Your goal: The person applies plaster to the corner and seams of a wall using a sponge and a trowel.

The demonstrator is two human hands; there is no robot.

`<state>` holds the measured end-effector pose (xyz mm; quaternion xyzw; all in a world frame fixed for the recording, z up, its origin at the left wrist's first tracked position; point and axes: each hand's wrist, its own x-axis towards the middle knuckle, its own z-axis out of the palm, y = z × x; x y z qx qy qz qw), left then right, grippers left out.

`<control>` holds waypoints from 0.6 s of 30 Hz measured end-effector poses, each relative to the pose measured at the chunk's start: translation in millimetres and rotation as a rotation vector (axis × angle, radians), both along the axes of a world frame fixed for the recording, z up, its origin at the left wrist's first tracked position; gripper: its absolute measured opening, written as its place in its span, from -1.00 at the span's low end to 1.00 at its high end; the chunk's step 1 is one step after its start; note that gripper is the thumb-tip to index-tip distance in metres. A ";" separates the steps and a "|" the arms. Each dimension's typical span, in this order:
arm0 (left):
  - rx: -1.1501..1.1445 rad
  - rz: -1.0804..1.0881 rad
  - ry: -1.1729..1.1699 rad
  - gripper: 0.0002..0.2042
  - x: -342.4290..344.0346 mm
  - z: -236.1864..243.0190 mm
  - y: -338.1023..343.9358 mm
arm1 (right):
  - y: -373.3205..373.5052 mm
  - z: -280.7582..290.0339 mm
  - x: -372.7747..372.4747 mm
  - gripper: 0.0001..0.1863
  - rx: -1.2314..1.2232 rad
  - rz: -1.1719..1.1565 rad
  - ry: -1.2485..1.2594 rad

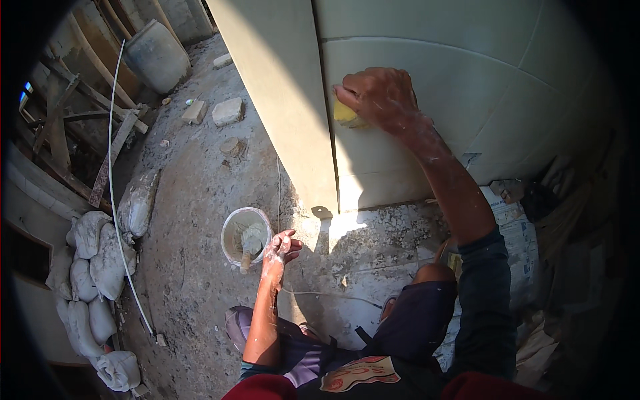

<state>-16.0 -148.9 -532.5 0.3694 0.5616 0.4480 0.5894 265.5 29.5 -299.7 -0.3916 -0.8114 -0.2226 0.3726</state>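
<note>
My right hand [380, 100] holds a yellow sponge [347, 113] against the pale tiled wall [473, 73], right beside the dark gap along a beige vertical panel [273, 67]. My left hand [279, 257], whitened with smears, has its fingers apart and holds nothing. It hangs low, at the right edge of a bucket [227, 239] that contains pale paste and a tool with a short handle [245, 261]. Whether the left hand touches the bucket I cannot tell.
Sacks [107, 263] line the left side, near a long white pipe [113, 167]. Stone blocks [228, 111], a grey drum [157, 57] and leaning timbers [60, 120] are at the upper left. A thin cord crosses the rough floor [180, 293]. Printed bags [510, 240] lie at the right.
</note>
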 end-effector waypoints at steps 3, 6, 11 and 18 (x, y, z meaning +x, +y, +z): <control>0.003 -0.019 0.006 -0.52 0.4 -1.8 2.7 | 5.0 25.2 -4.6 -0.73 0.050 -0.040 -0.014; 0.019 -0.025 0.002 -0.53 -1.2 -1.0 3.2 | 11.5 4.7 -13.9 -0.75 0.032 -0.051 -0.109; 0.012 -0.024 -0.015 -0.52 3.2 2.5 5.4 | 7.6 -29.0 -11.4 -0.77 -0.023 -0.043 -0.246; 0.004 -0.023 -0.007 -0.48 -1.0 -4.5 -1.5 | 7.4 60.9 -8.9 -0.72 0.087 -0.062 0.057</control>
